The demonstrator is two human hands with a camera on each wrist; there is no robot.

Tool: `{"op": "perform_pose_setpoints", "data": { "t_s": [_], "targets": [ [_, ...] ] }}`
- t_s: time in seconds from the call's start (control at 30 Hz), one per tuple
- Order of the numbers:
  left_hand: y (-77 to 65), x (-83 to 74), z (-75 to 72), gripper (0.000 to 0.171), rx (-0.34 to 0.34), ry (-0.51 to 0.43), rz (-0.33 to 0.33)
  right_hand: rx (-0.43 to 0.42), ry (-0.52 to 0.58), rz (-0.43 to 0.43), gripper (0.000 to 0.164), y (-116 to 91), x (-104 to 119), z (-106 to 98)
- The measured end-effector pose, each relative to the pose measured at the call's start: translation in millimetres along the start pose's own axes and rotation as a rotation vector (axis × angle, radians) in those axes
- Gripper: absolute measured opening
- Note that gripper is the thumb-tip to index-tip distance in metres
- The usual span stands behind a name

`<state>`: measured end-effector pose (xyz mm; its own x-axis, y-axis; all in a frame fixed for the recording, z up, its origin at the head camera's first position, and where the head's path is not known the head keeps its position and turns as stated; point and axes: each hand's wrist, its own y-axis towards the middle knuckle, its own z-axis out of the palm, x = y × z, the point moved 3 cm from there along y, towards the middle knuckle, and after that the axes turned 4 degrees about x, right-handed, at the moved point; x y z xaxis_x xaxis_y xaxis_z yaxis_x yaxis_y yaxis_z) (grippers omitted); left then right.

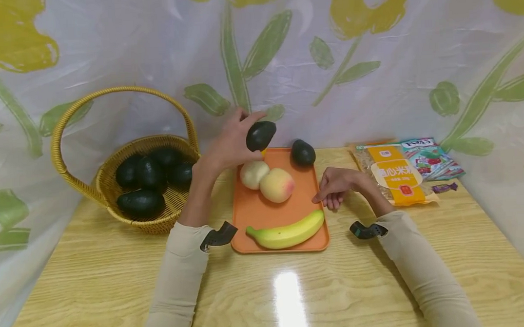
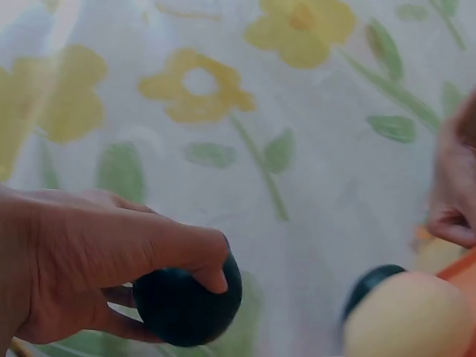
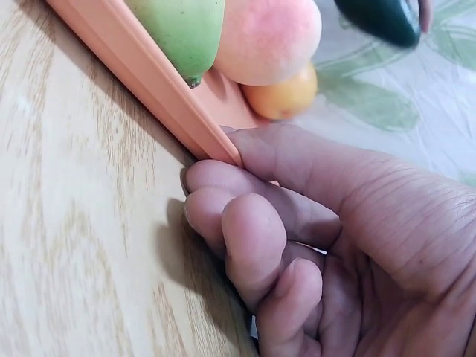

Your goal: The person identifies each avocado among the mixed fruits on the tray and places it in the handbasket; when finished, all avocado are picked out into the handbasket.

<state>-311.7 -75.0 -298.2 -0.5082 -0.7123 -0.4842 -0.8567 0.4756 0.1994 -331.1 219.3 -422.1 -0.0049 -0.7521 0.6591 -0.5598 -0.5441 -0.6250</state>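
My left hand point(image 1: 231, 141) grips a dark green avocado point(image 1: 261, 135) over the back left of the orange tray point(image 1: 273, 216). The left wrist view shows the thumb curled over that avocado point(image 2: 190, 305). At the tray's right edge, my right hand point(image 1: 338, 183) pinches the rim between thumb and fingers, as the right wrist view shows. On the tray lie a peach point(image 1: 277, 185), a paler round fruit point(image 1: 254, 174) and a yellow-green banana point(image 1: 287, 233). Another avocado point(image 1: 303, 153) sits at its back right corner. A small orange-yellow fruit point(image 3: 284, 93) is mostly hidden behind the held avocado in the head view.
To the left stands a yellow wicker basket point(image 1: 176, 217) with a tall handle and several avocados point(image 1: 150, 173) inside. Snack packages point(image 1: 394, 175) and a small purple wrapped sweet point(image 1: 444, 187) lie at the back right. A flower-printed sheet point(image 1: 285, 84) hangs behind the wooden table point(image 1: 232, 296).
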Motion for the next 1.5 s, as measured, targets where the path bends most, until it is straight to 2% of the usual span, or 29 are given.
{"op": "perform_pose_setpoints", "data": {
  "t_s": [0.13, 0.23, 0.47, 0.57, 0.7, 0.8, 0.9, 0.97, 1.03, 1.2, 1.33, 1.5],
  "targets": [
    [-17.9, -3.7, -21.9, 0.075, -0.023, 0.011, 0.019, -0.004, -0.004, -0.003, 0.035, 2, -1, -1],
    [-31.5, -5.3, -36.8, 0.076, -0.029, 0.006, 0.016, -0.002, -0.003, -0.001, 0.034, 5, -1, -3],
    [-63.8, -2.8, -71.0, 0.081, -0.05, 0.042, -0.032, 0.002, -0.004, -0.019, 0.035, 7, -3, -4],
    [-79.8, 3.4, -85.2, 0.079, -0.014, 0.075, -0.077, 0.0, 0.006, -0.025, 0.035, 8, -3, -3],
    [-100.2, 18.9, -97.7, 0.075, 0.079, 0.131, -0.145, 0.008, 0.023, -0.032, 0.035, 8, -2, -1],
    [-111.4, 34.1, -100.0, 0.076, 0.172, 0.176, -0.237, 0.008, 0.016, -0.031, 0.035, 7, 0, -1],
    [-118.4, 50.5, -97.6, 0.08, 0.295, 0.209, -0.358, -0.001, 0.009, -0.03, 0.035, 5, 0, -2],
    [-121.9, 61.0, -93.7, 0.081, 0.387, 0.204, -0.43, 0.002, 0.012, -0.025, 0.035, 7, -1, -2],
    [-123.8, 70.0, -88.5, 0.081, 0.454, 0.189, -0.472, 0.007, 0.012, -0.024, 0.035, 7, -2, -3],
    [-120.7, 83.5, -73.7, 0.076, 0.516, 0.16, -0.513, 0.003, -0.018, -0.017, 0.034, 5, -1, -3],
    [-115.9, 90.8, -64.1, 0.064, 0.559, 0.155, -0.579, -0.001, -0.019, -0.006, 0.034, 6, -1, -4],
    [-114.7, 97.7, -60.2, 0.05, 0.572, 0.149, -0.636, 0.004, -0.014, -0.009, 0.035, 8, -3, -5]
  ]
}}
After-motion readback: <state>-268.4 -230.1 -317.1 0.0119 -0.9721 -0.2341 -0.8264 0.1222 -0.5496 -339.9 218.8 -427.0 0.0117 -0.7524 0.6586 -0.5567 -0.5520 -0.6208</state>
